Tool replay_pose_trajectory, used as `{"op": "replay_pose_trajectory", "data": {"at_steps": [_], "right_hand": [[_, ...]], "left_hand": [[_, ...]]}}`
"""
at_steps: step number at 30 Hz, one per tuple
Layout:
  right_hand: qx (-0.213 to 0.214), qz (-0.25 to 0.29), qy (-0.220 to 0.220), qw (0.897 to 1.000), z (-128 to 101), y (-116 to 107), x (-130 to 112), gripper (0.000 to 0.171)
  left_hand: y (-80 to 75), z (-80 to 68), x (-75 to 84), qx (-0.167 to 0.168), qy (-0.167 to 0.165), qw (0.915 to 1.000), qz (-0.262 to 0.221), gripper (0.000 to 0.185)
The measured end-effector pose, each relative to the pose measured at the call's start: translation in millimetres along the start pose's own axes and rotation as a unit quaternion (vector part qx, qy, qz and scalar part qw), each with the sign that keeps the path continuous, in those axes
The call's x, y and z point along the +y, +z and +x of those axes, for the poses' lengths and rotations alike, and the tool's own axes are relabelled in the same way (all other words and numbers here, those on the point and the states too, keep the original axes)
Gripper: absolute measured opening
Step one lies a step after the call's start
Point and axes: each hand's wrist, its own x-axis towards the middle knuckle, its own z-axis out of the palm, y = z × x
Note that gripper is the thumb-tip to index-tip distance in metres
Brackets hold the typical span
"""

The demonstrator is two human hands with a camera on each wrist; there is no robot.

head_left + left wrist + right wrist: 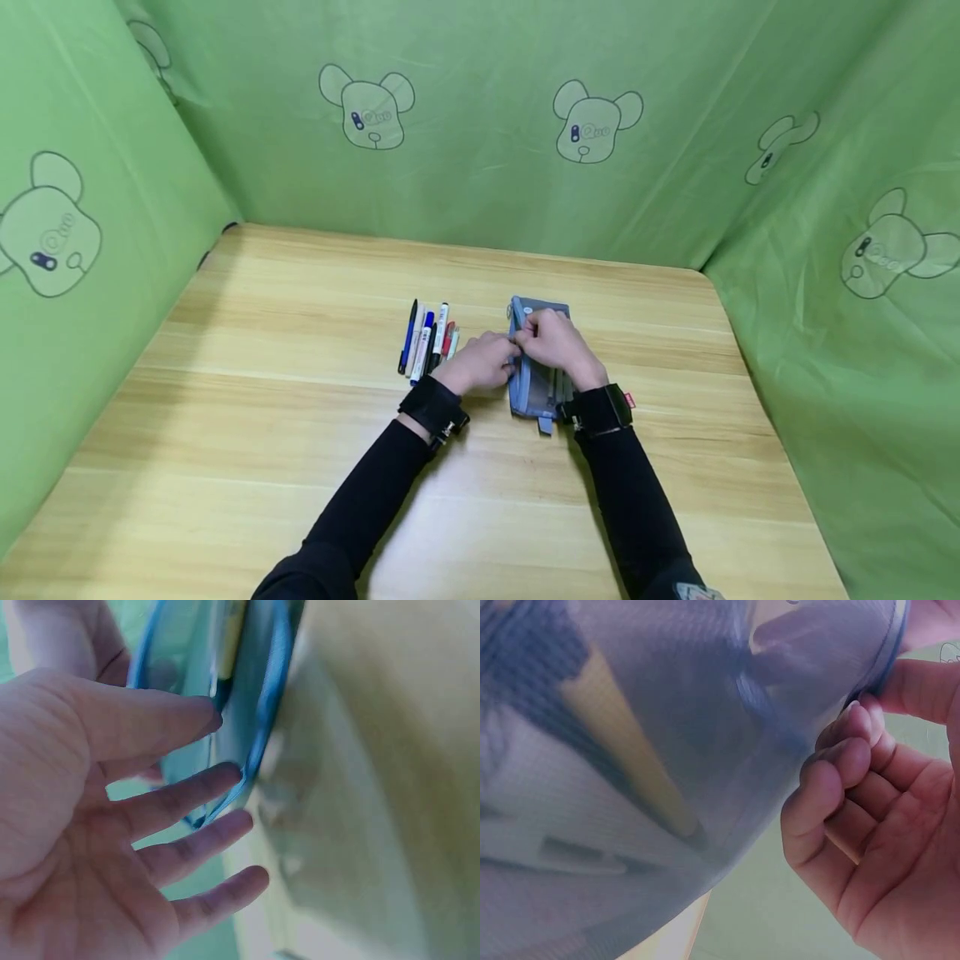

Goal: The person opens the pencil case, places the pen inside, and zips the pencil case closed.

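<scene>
A blue mesh pencil case (534,385) lies on the wooden table (300,467), and both hands are at its left edge. My left hand (501,360) holds that edge, with thumb (161,720) and index finger either side of the blue rim (264,720); the other fingers lie straight. My right hand (534,335) reaches over the case, its curled fingers (840,761) and thumb pinching the rim (891,652). A yellow pencil (626,750) shows through the mesh. Several pens and markers (427,337) lie side by side just left of my left hand.
Green cloth walls (480,125) printed with bear heads close in the table at the back and on both sides. Bare wood lies in front of the arms and to the far left and right.
</scene>
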Motion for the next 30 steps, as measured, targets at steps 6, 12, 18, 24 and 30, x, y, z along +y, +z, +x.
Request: {"op": "replay_pose_trajectory", "data": {"at_steps": [6, 12, 18, 24, 30], "right_hand": [[0.005, 0.001, 0.0, 1.0, -0.4, 0.2, -0.3, 0.027], [0.002, 0.003, -0.003, 1.0, -1.1, 0.8, -0.4, 0.03], [0.001, 0.007, -0.004, 1.0, -2.0, 1.4, -0.9, 0.029], [0.004, 0.001, -0.008, 1.0, -3.1, 2.5, -2.0, 0.03], [-0.004, 0.012, -0.01, 1.0, -3.9, 1.7, -1.1, 0.032]], "left_hand": [[-8.8, -3.3, -5.0, 0.059, -0.042, 0.9965, -0.041, 0.024], [-9.4, -10.7, -13.1, 0.118, -0.096, 0.9871, -0.05, 0.031], [-7.2, -18.0, -22.6, 0.161, -0.153, 0.9744, -0.038, 0.031], [-7.9, -25.0, -23.6, 0.186, -0.185, 0.9642, -0.04, 0.023], [-9.6, -28.2, -20.5, 0.211, -0.21, 0.9537, -0.041, 0.011]]}}
